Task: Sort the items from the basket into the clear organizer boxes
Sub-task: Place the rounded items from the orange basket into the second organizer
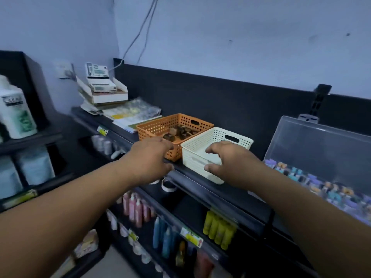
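Observation:
An orange perforated basket [160,125] stands on the black top shelf and holds several small brown items [180,131]. Right beside it, touching, stands a white perforated basket [226,135] that looks empty. My left hand [149,157] hovers at the orange basket's near corner, fingers spread, holding nothing. My right hand [230,161] reaches over the white basket's near rim, thumb against its front wall and fingers above the inside; a firm grip is not evident. At the right lies a clear organizer box [313,179], lid raised, filled with several small coloured pieces.
Stacked papers and boxes [104,91] sit at the shelf's far left end. Below the top shelf [200,189] are rows of bottles [218,229], tape rolls and price tags. A second dark shelf unit with a white bottle [15,111] stands at left. A black back panel closes the rear.

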Available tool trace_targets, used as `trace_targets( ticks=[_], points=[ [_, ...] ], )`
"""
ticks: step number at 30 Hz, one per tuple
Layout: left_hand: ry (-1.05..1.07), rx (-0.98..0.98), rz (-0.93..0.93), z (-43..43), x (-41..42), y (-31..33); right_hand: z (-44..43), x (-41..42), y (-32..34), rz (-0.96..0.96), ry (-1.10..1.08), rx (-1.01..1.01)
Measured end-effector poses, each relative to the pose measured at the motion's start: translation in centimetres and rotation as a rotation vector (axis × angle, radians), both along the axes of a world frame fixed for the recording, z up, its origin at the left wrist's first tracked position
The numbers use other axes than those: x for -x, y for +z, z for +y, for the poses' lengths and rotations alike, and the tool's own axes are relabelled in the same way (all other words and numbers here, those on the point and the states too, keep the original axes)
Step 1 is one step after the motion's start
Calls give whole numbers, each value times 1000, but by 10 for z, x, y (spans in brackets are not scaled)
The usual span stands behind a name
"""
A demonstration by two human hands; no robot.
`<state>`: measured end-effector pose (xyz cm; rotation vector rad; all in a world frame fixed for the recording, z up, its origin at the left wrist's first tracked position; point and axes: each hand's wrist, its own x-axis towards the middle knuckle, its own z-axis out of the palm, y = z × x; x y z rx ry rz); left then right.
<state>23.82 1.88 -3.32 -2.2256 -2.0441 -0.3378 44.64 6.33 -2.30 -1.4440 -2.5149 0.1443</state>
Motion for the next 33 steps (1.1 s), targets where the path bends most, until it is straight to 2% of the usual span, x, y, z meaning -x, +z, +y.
trace_targets(
  ticks=[7,18,24,29,33],
  points=[
    [47,-30,-88,55,57,5,67,49,7,-18,1,-20],
    [25,18,-76,200,105,7,224,110,0,-146,-80,81],
    [-120,261,-57,281,108,-12,277,136,-21,-311,-118,148],
    [-278,457,101,333,106,-29,292,150,-40,-473,-196,287],
    [-350,588,143,355,106,-41,298,159,-43,-574,-240,368]
  ],
)
